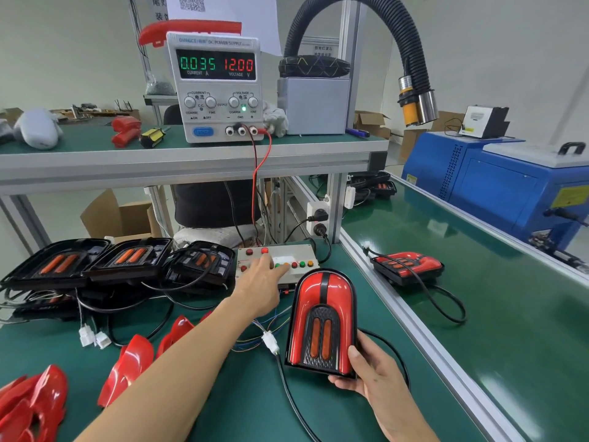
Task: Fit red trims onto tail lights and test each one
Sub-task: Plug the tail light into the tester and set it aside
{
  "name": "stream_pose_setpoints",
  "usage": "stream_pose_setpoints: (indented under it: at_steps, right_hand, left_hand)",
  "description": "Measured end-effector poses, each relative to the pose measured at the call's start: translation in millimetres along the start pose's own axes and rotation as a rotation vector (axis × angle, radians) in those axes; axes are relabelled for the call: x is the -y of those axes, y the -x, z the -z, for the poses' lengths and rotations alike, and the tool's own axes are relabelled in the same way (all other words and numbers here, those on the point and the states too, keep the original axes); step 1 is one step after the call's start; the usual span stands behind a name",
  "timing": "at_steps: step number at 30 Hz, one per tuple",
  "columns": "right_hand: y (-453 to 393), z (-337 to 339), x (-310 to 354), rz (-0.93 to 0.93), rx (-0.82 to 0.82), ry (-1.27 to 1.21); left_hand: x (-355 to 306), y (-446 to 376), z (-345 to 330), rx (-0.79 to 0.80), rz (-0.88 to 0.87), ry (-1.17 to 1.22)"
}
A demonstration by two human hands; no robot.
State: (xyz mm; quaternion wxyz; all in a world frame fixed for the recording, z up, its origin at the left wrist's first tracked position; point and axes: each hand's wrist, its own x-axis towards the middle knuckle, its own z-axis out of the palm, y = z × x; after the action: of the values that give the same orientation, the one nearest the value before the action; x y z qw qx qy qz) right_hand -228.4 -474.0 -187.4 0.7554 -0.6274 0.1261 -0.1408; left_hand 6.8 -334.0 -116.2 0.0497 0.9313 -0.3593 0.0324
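Left hand (258, 287) reaching with straight fingers onto the button box (278, 262) at the worktop's (242, 406) back edge, right hand (371, 370) gripping the red-trimmed tail light (322, 320) upright near the right edge.

left hand (259, 283) outstretched, right hand (371, 373) gripping (thumb up)
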Motion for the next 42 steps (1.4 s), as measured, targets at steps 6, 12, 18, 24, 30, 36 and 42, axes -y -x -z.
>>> stream_pose_setpoints:
  at_steps: [6,12,18,24,30,36,42]
  right_hand:
    - [0,1,-1,-0.003,-0.008,-0.001]
    - [-2,3,-3,-0.012,-0.016,-0.028]
    - [-6,3,-9,-0.036,-0.05,-0.052]
    - [-6,4,-9,-0.039,-0.057,-0.044]
    - [-1,0,0,-0.021,-0.024,-0.044]
    - [-1,-1,1,-0.044,-0.053,-0.046]
    - [3,-3,4,-0.038,-0.029,-0.022]
  left_hand:
    - [-16,-18,4,0.088,-0.007,-0.056]
    - [-24,-27,4,0.165,0.036,-0.122]
    - [-28,-28,6,0.173,0.058,-0.138]
    - [-28,-29,4,0.174,0.047,-0.151]
    - [-25,-28,-2,0.176,0.045,-0.153]
    - [-27,-29,-1,0.168,0.051,-0.119]
    - [-15,-6,11,0.034,-0.106,0.071]
